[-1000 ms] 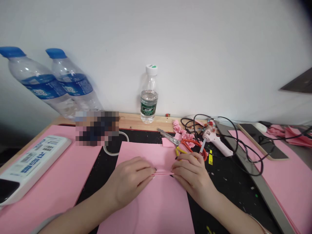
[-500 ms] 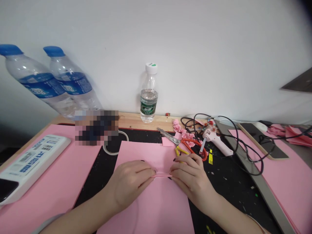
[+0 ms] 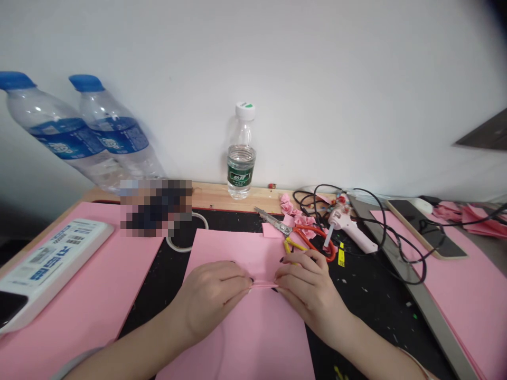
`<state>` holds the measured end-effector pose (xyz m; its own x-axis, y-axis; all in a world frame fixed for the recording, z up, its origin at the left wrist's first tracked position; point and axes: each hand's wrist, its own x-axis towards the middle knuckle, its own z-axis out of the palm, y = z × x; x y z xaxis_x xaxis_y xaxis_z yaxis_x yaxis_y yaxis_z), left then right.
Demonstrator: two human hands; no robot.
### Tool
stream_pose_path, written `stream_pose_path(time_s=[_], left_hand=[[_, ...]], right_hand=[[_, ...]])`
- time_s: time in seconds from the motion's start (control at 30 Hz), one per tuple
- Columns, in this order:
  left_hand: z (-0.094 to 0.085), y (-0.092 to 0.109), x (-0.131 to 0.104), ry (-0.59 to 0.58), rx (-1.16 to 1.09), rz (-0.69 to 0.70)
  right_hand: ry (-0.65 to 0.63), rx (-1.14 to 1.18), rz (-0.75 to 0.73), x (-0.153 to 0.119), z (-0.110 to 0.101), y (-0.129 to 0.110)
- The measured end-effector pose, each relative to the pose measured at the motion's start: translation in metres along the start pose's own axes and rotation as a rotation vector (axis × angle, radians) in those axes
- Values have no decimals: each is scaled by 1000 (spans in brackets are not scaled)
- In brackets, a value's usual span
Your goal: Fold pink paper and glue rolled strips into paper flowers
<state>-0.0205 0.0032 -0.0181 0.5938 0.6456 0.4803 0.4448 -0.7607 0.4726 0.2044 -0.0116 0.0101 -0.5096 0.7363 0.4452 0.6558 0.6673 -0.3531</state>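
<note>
Between my two hands is a narrow folded strip of pink paper [image 3: 264,285], gripped at both ends. My left hand [image 3: 212,290] is closed, thumb and fingers pinching the strip's left end. Its right end sits in the closed pinch of my right hand [image 3: 307,287]. Under both hands lies a large pink paper sheet [image 3: 257,338]. Much of the strip is hidden by my fingers. Just beyond my right hand are scissors with red handles [image 3: 277,221] and a yellow-handled tool [image 3: 293,244], its near part covered by the hand.
A pink glue gun [image 3: 350,227] with black cables lies at the right, near a phone [image 3: 428,229]. Crumpled pink paper [image 3: 291,206] is by the scissors. A water bottle [image 3: 241,163] stands at the wall, two large bottles [image 3: 119,134] lean left. A white device [image 3: 63,258] rests left.
Almost nothing differs. Both hands keep their pinch on the folded strip, and the whole view has shifted very slightly to the left.
</note>
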Motion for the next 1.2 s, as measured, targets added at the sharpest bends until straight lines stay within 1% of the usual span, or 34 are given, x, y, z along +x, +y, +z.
stream_pose_path(time_s=[0.2, 0.37, 0.57, 0.8, 1.07, 1.2], left_hand=[[0, 0, 1, 18, -6, 5], [0, 0, 0, 32, -35, -6], [0, 0, 1, 23, -64, -25], [-1, 0, 3, 29, -93, -32], [-1, 1, 4, 15, -99, -32], [-2, 1, 4, 23, -73, -26]], right_hand=[[7, 16, -4, -1, 0, 1], [-12, 13, 1, 0, 0, 1], [-27, -2, 10, -1, 2, 1], [-29, 56, 37, -1, 2, 2], [-62, -22, 4, -1, 1, 1], [-17, -3, 9, -1, 1, 0]])
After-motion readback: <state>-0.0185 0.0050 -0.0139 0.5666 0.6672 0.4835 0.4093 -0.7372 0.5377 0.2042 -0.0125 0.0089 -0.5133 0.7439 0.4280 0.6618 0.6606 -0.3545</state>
